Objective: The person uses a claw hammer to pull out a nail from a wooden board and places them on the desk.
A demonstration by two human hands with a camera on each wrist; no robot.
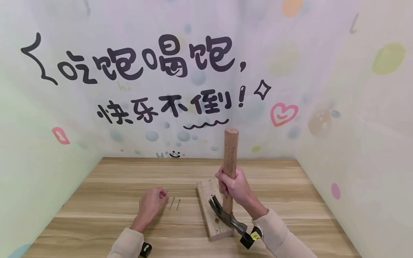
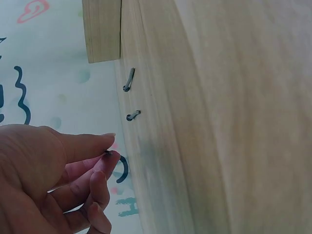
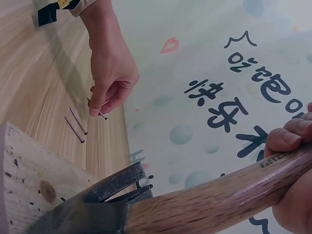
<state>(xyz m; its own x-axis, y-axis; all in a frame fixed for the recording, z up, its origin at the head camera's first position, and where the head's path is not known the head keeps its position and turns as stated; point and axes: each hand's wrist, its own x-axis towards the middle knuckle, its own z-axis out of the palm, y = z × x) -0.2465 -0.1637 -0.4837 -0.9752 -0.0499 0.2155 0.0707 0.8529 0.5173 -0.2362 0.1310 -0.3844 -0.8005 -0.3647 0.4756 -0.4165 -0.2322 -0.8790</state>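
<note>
My left hand (image 1: 152, 205) is over the table on the left, pinching a nail (image 3: 103, 116) between thumb and forefinger; only the ends of the nail show past the fingers. Two more nails (image 1: 172, 203) lie side by side on the table, just right of that hand. The right hand (image 1: 238, 186) grips a claw hammer (image 1: 230, 150) by its wooden handle, which points upward. Its dark metal head hangs low and overlaps a wooden board (image 1: 204, 200) in the head view, claw toward the left. Small dark marks and a knot show on the board's face.
Wood-grain tabletop (image 1: 106, 200) lies under everything. A printed wall (image 1: 155, 143) with black lettering stands along the back edge, and pale walls (image 1: 348, 143) close in both sides. A dark band with a yellow patch (image 1: 255, 235) is at the right wrist.
</note>
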